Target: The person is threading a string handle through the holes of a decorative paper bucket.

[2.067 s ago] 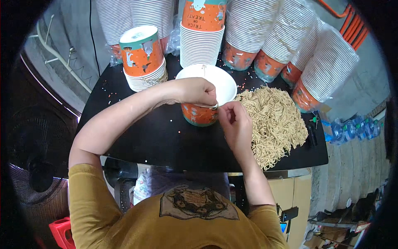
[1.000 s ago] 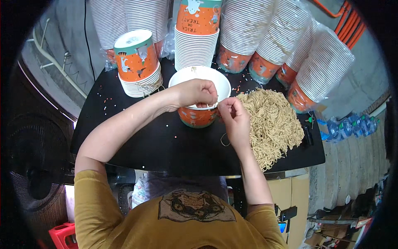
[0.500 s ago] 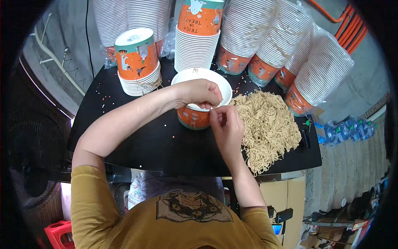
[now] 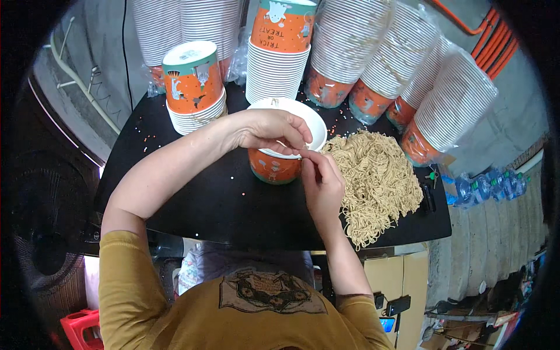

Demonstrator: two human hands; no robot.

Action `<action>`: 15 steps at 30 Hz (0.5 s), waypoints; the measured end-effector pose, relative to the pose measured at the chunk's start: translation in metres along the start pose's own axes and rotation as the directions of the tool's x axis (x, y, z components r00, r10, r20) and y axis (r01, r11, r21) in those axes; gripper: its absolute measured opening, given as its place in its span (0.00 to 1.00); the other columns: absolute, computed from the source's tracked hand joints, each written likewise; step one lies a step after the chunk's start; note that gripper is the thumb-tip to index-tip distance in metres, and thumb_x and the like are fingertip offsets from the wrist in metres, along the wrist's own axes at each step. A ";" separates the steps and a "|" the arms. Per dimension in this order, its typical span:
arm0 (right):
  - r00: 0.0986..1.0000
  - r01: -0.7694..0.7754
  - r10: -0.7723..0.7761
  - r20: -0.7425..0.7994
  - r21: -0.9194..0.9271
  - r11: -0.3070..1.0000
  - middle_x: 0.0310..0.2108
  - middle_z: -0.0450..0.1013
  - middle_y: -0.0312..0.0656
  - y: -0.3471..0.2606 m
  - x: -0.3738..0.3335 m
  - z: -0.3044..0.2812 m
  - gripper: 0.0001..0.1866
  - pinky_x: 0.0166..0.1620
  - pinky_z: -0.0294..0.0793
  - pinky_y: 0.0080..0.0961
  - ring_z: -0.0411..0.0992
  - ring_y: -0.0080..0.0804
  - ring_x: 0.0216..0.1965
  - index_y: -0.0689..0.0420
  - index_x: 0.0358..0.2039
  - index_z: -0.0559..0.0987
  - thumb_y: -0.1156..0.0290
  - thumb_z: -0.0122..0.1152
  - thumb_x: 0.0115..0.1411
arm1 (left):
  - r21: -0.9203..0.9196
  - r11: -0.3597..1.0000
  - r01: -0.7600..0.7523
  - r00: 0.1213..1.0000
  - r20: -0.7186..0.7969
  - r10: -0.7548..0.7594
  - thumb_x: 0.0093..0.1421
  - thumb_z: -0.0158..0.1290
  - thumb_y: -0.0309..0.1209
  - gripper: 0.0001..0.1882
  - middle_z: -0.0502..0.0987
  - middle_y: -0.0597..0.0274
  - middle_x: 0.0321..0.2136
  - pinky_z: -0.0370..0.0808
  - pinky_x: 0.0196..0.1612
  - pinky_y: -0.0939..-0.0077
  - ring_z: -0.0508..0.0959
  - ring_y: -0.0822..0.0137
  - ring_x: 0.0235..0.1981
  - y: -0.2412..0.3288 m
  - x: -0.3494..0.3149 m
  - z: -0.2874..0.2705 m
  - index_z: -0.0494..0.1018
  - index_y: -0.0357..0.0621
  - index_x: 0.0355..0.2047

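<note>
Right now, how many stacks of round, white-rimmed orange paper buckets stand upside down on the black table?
2: a left stack, and a centre stack behind the open orange bucket under the left hand. Others may be hidden.

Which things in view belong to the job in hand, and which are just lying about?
Likely part of the job:
open orange bucket, with the left hand and right hand at its near rim
tan cord pile
upturned bucket stack behind, probably

Likely just lying about:
keys
plastic bottles
fan
</note>
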State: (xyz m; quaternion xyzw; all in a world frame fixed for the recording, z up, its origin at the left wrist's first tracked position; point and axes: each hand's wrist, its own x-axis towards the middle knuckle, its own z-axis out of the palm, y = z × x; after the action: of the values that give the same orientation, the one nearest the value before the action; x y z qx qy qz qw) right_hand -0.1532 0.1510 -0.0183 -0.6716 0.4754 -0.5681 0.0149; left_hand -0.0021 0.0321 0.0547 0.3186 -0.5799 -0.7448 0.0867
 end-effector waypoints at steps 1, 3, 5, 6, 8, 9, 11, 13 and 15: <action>1.000 0.004 -0.004 -0.007 0.004 1.000 0.24 0.67 0.40 0.001 0.000 -0.001 0.08 0.26 0.66 0.22 0.65 0.25 0.21 0.60 0.39 0.80 0.82 0.60 0.58 | 0.001 1.000 0.001 1.000 0.009 -0.001 0.59 0.56 0.22 0.10 0.76 0.68 0.36 0.76 0.42 0.84 0.77 0.78 0.37 0.001 -0.001 0.000 0.71 0.43 0.40; 1.000 -0.015 0.014 0.005 0.030 0.999 0.24 0.67 0.40 0.001 0.000 -0.002 0.09 0.27 0.66 0.23 0.65 0.26 0.21 0.60 0.39 0.80 0.83 0.59 0.58 | 0.005 1.000 -0.005 1.000 0.005 0.005 0.59 0.56 0.22 0.10 0.76 0.68 0.35 0.76 0.42 0.84 0.77 0.78 0.37 0.001 0.000 0.000 0.71 0.43 0.41; 0.999 -0.032 0.031 0.021 0.050 0.998 0.24 0.68 0.40 0.002 0.000 -0.003 0.09 0.27 0.66 0.22 0.65 0.26 0.22 0.60 0.39 0.80 0.83 0.59 0.58 | 0.010 1.000 -0.016 1.000 0.004 0.016 0.59 0.55 0.22 0.10 0.76 0.69 0.34 0.76 0.42 0.84 0.77 0.78 0.37 -0.001 0.000 -0.001 0.71 0.43 0.41; 0.999 -0.042 0.040 0.031 0.055 0.998 0.24 0.68 0.40 0.003 0.000 -0.004 0.09 0.27 0.65 0.22 0.65 0.25 0.22 0.60 0.40 0.80 0.82 0.58 0.58 | 0.012 1.000 -0.024 1.000 0.008 0.024 0.59 0.55 0.22 0.10 0.76 0.69 0.34 0.76 0.42 0.84 0.77 0.78 0.37 -0.002 0.001 -0.002 0.71 0.43 0.41; 0.994 -0.093 0.087 0.064 0.084 0.992 0.24 0.68 0.39 0.006 -0.001 -0.005 0.09 0.27 0.65 0.21 0.65 0.24 0.22 0.60 0.39 0.80 0.82 0.58 0.59 | 0.017 0.999 -0.038 0.999 0.016 0.037 0.59 0.55 0.22 0.10 0.76 0.69 0.33 0.76 0.41 0.85 0.77 0.78 0.36 -0.003 0.002 -0.002 0.71 0.42 0.41; 0.988 -0.134 0.125 0.088 0.108 0.985 0.24 0.67 0.38 0.007 -0.001 -0.006 0.08 0.27 0.64 0.21 0.65 0.23 0.22 0.60 0.39 0.80 0.81 0.58 0.59 | 0.020 0.999 -0.044 0.999 0.020 0.043 0.59 0.55 0.22 0.10 0.76 0.69 0.32 0.76 0.41 0.85 0.77 0.78 0.35 -0.002 0.002 -0.002 0.71 0.42 0.41; 0.969 -0.231 0.208 0.136 0.181 0.956 0.24 0.67 0.37 0.012 -0.002 -0.008 0.08 0.27 0.64 0.19 0.64 0.21 0.23 0.59 0.39 0.80 0.80 0.57 0.60 | 0.013 0.999 -0.051 0.998 0.030 0.050 0.58 0.56 0.21 0.10 0.76 0.67 0.32 0.76 0.41 0.85 0.77 0.78 0.35 -0.003 0.004 -0.004 0.71 0.42 0.40; 0.937 -0.338 0.296 0.185 0.275 0.900 0.25 0.67 0.36 0.016 -0.003 -0.009 0.08 0.28 0.64 0.18 0.64 0.19 0.23 0.59 0.40 0.80 0.79 0.57 0.61 | -0.006 0.999 -0.053 0.998 0.043 0.054 0.55 0.57 0.20 0.10 0.76 0.65 0.34 0.76 0.40 0.84 0.78 0.76 0.36 -0.004 0.006 -0.006 0.72 0.43 0.37; 0.935 -0.354 0.327 0.136 0.315 0.881 0.26 0.68 0.35 0.019 0.000 -0.012 0.08 0.28 0.64 0.18 0.65 0.18 0.24 0.59 0.41 0.79 0.78 0.57 0.62 | 0.000 0.998 -0.068 0.997 0.034 0.068 0.54 0.57 0.20 0.11 0.76 0.65 0.33 0.76 0.40 0.84 0.78 0.76 0.36 -0.005 0.005 -0.006 0.72 0.43 0.37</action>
State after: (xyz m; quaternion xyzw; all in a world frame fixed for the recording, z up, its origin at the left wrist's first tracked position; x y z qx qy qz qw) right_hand -0.1743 0.1467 -0.0251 -0.5870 0.4815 -0.6022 0.2469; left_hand -0.0015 0.0261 0.0479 0.2859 -0.5922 -0.7464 0.1023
